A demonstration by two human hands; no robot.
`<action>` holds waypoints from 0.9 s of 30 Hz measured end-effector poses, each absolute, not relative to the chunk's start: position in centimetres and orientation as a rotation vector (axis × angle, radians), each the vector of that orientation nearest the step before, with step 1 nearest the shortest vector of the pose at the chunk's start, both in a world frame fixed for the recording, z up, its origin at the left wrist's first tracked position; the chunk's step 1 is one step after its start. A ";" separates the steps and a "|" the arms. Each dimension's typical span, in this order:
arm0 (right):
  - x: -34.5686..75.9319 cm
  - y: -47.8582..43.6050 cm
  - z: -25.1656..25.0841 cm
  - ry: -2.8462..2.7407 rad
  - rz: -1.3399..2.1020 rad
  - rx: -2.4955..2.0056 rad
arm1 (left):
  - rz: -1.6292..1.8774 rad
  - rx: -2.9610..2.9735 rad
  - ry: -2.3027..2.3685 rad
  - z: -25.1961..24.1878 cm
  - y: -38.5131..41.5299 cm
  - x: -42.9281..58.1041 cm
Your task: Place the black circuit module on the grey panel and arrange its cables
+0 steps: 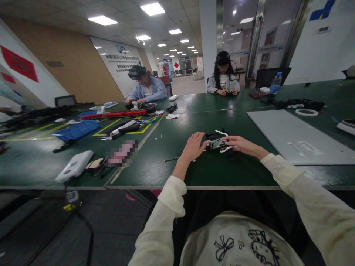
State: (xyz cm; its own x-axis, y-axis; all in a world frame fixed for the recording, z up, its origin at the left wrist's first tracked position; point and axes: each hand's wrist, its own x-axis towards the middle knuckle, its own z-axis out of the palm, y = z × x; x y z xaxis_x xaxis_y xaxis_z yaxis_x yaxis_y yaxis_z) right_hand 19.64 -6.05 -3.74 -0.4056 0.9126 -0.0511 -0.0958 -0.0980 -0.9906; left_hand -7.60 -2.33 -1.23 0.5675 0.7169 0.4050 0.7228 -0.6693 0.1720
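"Where is the circuit board right now?"

"In front of me, between my two hands, a little in from the near edge of the green table. Whether it rests on the tabletop or is lifted slightly, I can't tell."

"How is your right hand?"

"Partly closed. My fingertips pinch the right end of the circuit board, and a white strip shows just below them."

"And your left hand?"

"Its fingers are half bent and the thumb reaches the left end of the circuit board. I can't tell whether it grips there or only rests against it."

"What lies close by?"

"Some black parts are just behind the circuit board. On the tabletop, near my left wrist and to the left of it, lies a thin dark rod."

"And farther out?"

"To my right a grey panel lies flat, with a white ring near its far edge and a water bottle standing beyond that. Well over to my left there's a white box, with a blue tray behind it."

"Anyone else there?"

"Two people sit across from me. The one on the left wears a light blue top. The other has both hands at something dark, too small for me to make out."
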 end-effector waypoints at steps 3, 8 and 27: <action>19.3 -6.2 -3.6 -1.403 1.595 -1.014 | -0.685 -2.819 -1.219 -1.0 -2.7 -7.2; 19.1 -6.3 -3.5 -1.370 1.525 -1.088 | -0.588 -2.892 -1.117 -1.2 -3.0 -6.1; 20.2 -5.8 -3.9 -1.064 1.415 -0.787 | -1.227 -2.744 -1.546 -0.6 -1.1 -8.9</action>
State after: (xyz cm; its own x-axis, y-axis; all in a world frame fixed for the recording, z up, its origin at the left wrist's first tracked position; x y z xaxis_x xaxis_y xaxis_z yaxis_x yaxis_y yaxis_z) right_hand 20.22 -5.81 -3.87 -0.1347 0.9848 0.1099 -0.3788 0.0513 -0.9241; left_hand -8.91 -1.15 -0.63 0.3275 0.8180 0.4729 0.6462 -0.5591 0.5195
